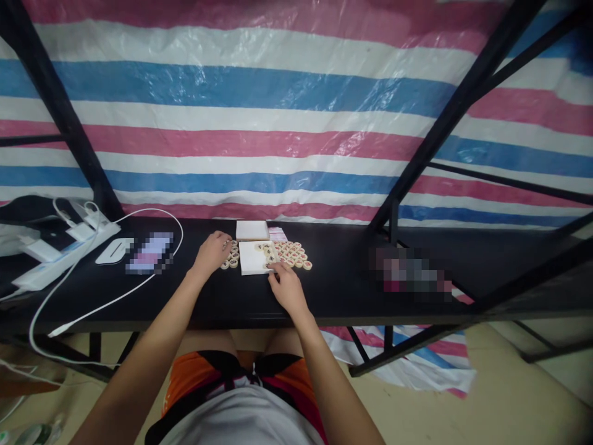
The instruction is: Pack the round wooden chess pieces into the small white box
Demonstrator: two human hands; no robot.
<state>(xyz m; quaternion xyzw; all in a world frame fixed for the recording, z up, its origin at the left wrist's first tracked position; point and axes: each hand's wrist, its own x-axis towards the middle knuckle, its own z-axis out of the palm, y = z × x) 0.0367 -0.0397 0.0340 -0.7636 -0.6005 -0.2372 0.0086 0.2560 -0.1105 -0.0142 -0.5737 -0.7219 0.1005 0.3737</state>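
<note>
An open white box half [252, 258] lies on the black desk, with several black-marked xiangqi pieces [265, 248] in its right side. My right hand [287, 289] reaches over the near right corner of this box, thumb and index finger closed at a piece there. Left of the box, several more black-marked pieces [225, 264] lie in a group. Over the far side of that group, my left hand [214, 250] is bent with fingers together; its fingertips touch the pieces, and what they hold is hidden. Red-marked pieces [291, 253] lie clustered on the right of the box.
Behind stands the other white box half [252, 230], beside a pink-and-white printed paper [278, 234]. Leftward are a blurred phone [151, 252], a white device [113, 251], a power strip [69, 259] and a white cable [104, 301]. Black metal posts [445, 130] frame the desk; a blurred item [412, 272] lies right.
</note>
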